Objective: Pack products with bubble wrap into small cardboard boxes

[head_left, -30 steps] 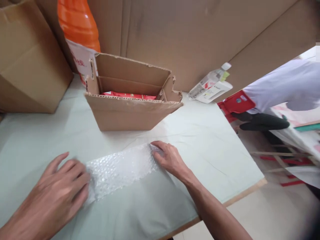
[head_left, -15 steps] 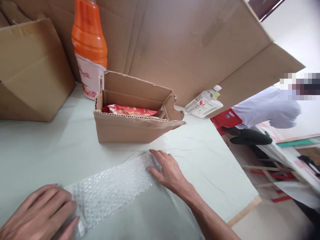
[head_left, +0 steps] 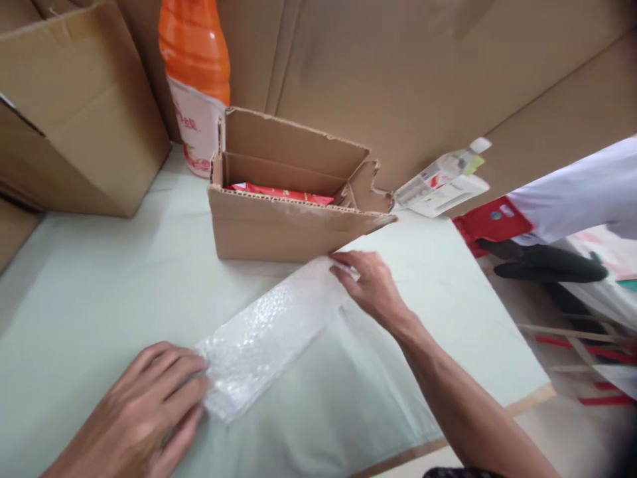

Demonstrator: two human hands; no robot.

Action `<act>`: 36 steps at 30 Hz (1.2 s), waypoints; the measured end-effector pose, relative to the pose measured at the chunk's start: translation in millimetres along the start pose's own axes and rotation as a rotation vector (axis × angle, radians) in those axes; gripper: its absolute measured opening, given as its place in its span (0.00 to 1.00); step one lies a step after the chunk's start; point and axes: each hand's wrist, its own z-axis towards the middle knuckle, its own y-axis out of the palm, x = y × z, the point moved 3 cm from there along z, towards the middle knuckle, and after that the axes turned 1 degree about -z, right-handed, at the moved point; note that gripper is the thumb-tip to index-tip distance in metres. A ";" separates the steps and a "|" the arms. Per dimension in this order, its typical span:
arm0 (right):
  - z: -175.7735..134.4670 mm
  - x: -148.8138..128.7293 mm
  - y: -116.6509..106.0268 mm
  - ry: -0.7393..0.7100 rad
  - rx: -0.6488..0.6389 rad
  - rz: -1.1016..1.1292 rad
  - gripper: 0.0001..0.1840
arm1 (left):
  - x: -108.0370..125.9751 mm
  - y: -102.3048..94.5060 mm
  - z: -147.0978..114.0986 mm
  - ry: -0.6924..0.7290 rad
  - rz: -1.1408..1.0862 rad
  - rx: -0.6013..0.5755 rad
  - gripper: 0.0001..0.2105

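A strip of clear bubble wrap lies slantwise on the table, somewhat blurred. My left hand grips its near left end, the fingers held together over the edge and the thumb partly hidden. At the far right end my right hand pinches the wrap between thumb and fingers, close to the front lower corner of a small open cardboard box. Inside that box a red packet shows just above the front wall.
An orange-topped bottle stands behind the box. A large carton is at the left, a clear bottle and white container at the right. Tall cardboard backs the table. Beyond its right edge is a person in a white top.
Both hands have moved right and farther away with the bubble wrap, which now slants more steeply. The right hand has closed into a pinch. The view has shifted, too.
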 end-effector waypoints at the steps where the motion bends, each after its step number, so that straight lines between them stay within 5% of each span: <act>1: 1.5 2.1 2.9 -0.016 0.056 0.000 0.09 | 7.5 0.8 3.6 -0.008 -0.034 -0.033 0.07; 8: -11.5 -47.9 20.7 -0.330 0.293 -0.007 0.18 | 34.0 17.7 -2.5 -0.107 -0.022 -0.106 0.12; 12: 10.4 -93.8 34.4 -0.478 0.159 -0.038 0.16 | 50.1 12.2 -4.1 -0.146 -0.085 -0.139 0.09; 15: 13.4 -103.6 28.8 -0.469 0.110 0.004 0.22 | 63.3 4.5 0.2 -0.203 -0.176 -0.160 0.07; 19: -39.9 -98.5 7.3 -0.474 -0.060 0.125 0.27 | 64.4 -0.4 6.0 -0.294 -0.280 -0.149 0.06; 23: -110.3 -123.5 3.7 -0.551 -0.235 0.328 0.27 | 51.8 -1.3 18.4 -0.419 -0.451 -0.240 0.05; 26: -126.1 -145.7 18.9 -0.375 -0.102 0.568 0.19 | 40.2 -4.9 26.3 -0.556 -0.582 -0.264 0.06; 31: -104.3 -134.8 55.9 0.246 -0.132 0.972 0.11 | 21.6 -4.4 14.1 -0.710 -0.717 0.014 0.23; 36: -97.7 -120.9 49.9 0.240 -0.096 0.822 0.21 | 21.9 17.6 6.4 -0.719 -0.361 0.087 0.24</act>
